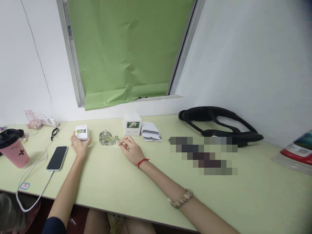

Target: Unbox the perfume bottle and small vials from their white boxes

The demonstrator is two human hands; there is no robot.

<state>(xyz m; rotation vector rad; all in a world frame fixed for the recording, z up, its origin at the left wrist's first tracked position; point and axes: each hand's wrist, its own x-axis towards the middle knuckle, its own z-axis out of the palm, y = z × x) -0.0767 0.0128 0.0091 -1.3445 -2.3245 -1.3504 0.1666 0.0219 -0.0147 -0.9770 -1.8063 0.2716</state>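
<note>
My left hand [80, 148] has its fingers and thumb around a small white box [81, 132] with a green flower picture, on the table. To the right of it stands a round clear glass perfume bottle [105, 138]. Beside the bottle is a small clear glass piece [116, 140], which looks like a cap. My right hand [132, 149] rests on the table just right of that piece, fingers loosely bent and nothing visibly held. Whether its fingertips touch the glass is hard to tell. Behind it are a larger white box [132, 126] with a flower picture and a folded white card insert [150, 131].
At the left are a phone [57, 158] on a white cable, a pink cup [17, 151] with a black lid and a power strip [51, 122]. A black frame-like object [219, 125] lies at the back right. A blurred patch [203, 156] covers something before it.
</note>
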